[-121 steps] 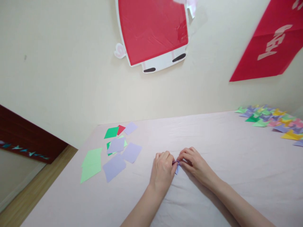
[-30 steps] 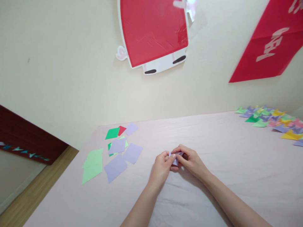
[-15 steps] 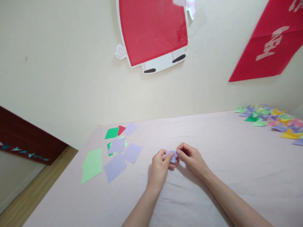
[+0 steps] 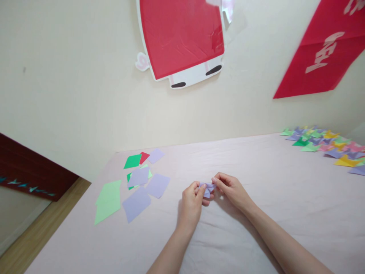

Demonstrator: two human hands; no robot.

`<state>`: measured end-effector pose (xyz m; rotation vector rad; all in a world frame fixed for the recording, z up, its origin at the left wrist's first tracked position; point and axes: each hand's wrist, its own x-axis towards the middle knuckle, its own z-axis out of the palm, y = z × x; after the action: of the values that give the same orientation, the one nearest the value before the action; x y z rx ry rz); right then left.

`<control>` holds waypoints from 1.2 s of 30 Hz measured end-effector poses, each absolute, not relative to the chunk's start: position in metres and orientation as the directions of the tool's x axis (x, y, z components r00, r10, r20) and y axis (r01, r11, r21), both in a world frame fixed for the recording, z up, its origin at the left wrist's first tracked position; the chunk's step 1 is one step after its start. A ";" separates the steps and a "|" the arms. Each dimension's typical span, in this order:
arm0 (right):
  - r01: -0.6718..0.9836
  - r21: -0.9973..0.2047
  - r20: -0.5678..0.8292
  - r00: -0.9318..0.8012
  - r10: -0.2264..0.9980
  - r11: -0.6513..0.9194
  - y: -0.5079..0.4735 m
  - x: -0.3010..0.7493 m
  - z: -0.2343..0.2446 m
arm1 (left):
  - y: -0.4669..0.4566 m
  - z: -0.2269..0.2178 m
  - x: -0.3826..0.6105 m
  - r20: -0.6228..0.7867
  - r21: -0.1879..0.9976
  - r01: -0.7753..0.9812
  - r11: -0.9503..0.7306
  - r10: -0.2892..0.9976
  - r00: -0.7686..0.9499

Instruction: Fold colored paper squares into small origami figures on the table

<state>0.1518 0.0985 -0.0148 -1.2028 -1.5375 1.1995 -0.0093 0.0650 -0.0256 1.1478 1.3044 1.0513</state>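
Note:
A small folded lilac paper piece (image 4: 207, 188) is pinched between both of my hands, just above the pale pink cloth-covered surface (image 4: 256, 228). My left hand (image 4: 191, 203) grips its left side with thumb and fingers closed. From the right, my right hand (image 4: 232, 189) pinches the other end, fingers curled. Most of the paper is hidden by my fingertips.
Flat paper squares lie to the left: lilac sheets (image 4: 137, 203), light green ones (image 4: 108, 201), a dark green (image 4: 132, 161) and a red (image 4: 144, 156). A heap of folded coloured paper figures (image 4: 327, 146) sits at the far right. The cream wall carries red posters (image 4: 182, 38). Wooden floor (image 4: 34, 236) shows at left.
Four seconds ago both hands pressed the paper down on the cloth; since then they have lifted it slightly and keep working it between the fingertips. The view has shifted a little.

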 end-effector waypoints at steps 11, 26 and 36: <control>0.165 -0.985 0.010 -0.267 0.964 0.056 0.095 0.147 -0.011 | 0.065 -0.028 -0.011 -0.146 0.984 0.103 0.143 0.989 0.028; 0.175 -0.979 0.056 -0.266 0.962 0.105 0.095 0.145 -0.018 | 0.068 -0.032 -0.013 -0.149 0.983 0.121 0.136 0.983 0.108; 0.204 -0.971 0.073 -0.252 0.965 0.126 0.095 0.144 -0.018 | 0.070 -0.027 -0.014 -0.130 0.991 0.041 0.126 0.981 0.147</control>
<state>0.1440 0.0946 -0.0182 -1.1655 -1.6022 1.1968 -0.0137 0.0701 -0.0268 1.2041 1.1796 0.9907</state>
